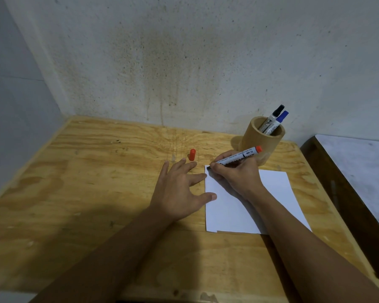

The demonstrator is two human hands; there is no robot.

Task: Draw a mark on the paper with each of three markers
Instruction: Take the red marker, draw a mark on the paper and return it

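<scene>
Right hand (236,173) pinches red marker (239,157), tip at paper (249,206) far-left corner; left hand (182,189) spread flat, thumb on sheet edge. Risk: stroke may run onto table (96,193); sheet may slide under light hold.

The left hand (181,189) is laid flat, palm down, fingers spread and pointed toward the far edge, its forearm stretched in from the near edge. The right hand (236,173) is curled in a writing grip, fingers pinched together and knuckles raised, its forearm angled in from the near right corner.
</scene>
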